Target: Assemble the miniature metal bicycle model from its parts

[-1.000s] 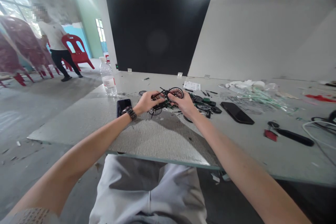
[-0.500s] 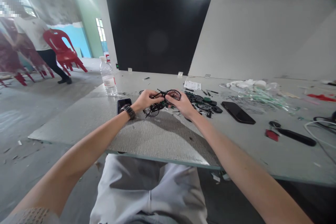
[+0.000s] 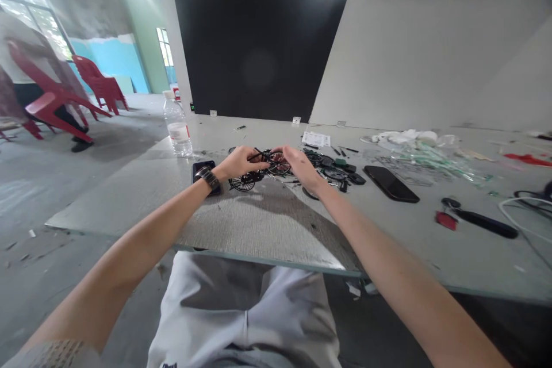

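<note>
A small black model bicycle (image 3: pixel 242 183) with spoked wheels is held just above the table, tilted, between my two hands. My left hand (image 3: pixel 238 163), with a dark watch at the wrist, pinches its frame near the handlebar. At its right end, my right hand (image 3: pixel 301 167) has its fingers on the rim of the upper wheel (image 3: pixel 279 163); the fingertips are partly hidden behind it. Close to the right hand lies a pile of loose black parts (image 3: pixel 336 171), with wheels and dark green pieces among them.
Left of the hands are a dark phone (image 3: pixel 202 169) and a water bottle (image 3: pixel 177 131). To the right lie another phone (image 3: pixel 390 184), a black-handled tool (image 3: pixel 486 223), a red tag (image 3: pixel 445 220) and clear plastic wrapping (image 3: pixel 435 155). A person (image 3: pixel 30 52) carries a red chair (image 3: pixel 56 95) beyond the table.
The model bicycle has shifted slightly left and turned. My right hand has moved from the wheel's face to its right rim. The person behind has moved left with a red chair.
</note>
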A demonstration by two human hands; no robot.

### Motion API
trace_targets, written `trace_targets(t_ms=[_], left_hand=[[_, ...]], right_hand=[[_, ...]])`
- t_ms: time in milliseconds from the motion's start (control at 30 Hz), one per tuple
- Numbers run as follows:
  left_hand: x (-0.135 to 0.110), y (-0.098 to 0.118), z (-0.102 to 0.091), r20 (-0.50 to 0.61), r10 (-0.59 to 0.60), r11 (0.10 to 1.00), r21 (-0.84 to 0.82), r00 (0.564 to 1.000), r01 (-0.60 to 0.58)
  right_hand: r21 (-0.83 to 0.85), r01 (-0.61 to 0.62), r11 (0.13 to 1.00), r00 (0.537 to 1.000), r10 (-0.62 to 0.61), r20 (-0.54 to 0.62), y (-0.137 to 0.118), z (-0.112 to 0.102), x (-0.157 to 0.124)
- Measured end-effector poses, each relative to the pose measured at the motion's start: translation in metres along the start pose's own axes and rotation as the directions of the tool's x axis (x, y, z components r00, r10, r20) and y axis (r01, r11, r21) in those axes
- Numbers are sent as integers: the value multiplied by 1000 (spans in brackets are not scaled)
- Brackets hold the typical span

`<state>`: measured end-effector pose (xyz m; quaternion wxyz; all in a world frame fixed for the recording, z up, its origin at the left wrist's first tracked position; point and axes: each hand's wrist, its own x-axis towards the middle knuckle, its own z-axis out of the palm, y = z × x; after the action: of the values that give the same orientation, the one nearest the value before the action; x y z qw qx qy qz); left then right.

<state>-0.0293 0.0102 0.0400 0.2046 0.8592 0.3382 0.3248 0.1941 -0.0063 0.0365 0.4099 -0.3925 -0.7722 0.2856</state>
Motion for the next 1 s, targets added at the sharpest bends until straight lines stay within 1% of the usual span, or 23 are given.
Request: trace_targets(t_ms=[67, 100, 133, 167, 233, 300, 367, 467, 600, 667, 800, 1000], left_hand=[[0, 0, -3, 15, 15, 998, 67, 1000, -16], [0, 0, -4, 20, 23, 995, 98, 1000, -24], [-1, 0, -5, 26, 32, 991, 126, 999, -35], [-1, 1, -6, 34, 42, 988, 149, 999, -47], [-1, 3, -5, 57, 62, 980, 187, 996, -71], [-1, 5, -4, 91, 74, 974, 205, 993, -91], [0, 8, -3, 119, 82, 973, 206, 989, -106], [0, 10, -2, 136, 103, 971, 200, 985, -130], [0, 9, -2, 146, 123, 973, 178, 982, -148], [0, 8, -2, 141, 128, 976, 158, 982, -150], [1, 5, -2, 140, 128, 977, 155, 982, -149], [1, 6, -2, 155, 110, 969, 205, 982, -141]], right_hand=[[-69, -13, 998, 996, 7, -91, 7, -7, 3], [-137, -25, 990, 993, 9, -118, 11, -10, 5], [-231, -36, 972, 993, 8, -121, 15, -12, 6], [-327, -41, 944, 995, 9, -97, 19, -14, 7], [-477, -18, 879, 1000, 24, 7, 28, -15, 8], [-563, 30, 826, 994, 34, 102, 33, -14, 9], [-622, 74, 780, 987, 33, 158, 35, -11, 9], [-688, 98, 719, 980, 51, 193, 34, -6, 10], [-751, 77, 655, 979, 94, 183, 32, -5, 10], [-756, 80, 649, 979, 91, 182, 34, -5, 11], [-727, 140, 672, 973, 42, 227, 41, -7, 14], [-741, 183, 646, 971, -2, 238, 43, -5, 15]])
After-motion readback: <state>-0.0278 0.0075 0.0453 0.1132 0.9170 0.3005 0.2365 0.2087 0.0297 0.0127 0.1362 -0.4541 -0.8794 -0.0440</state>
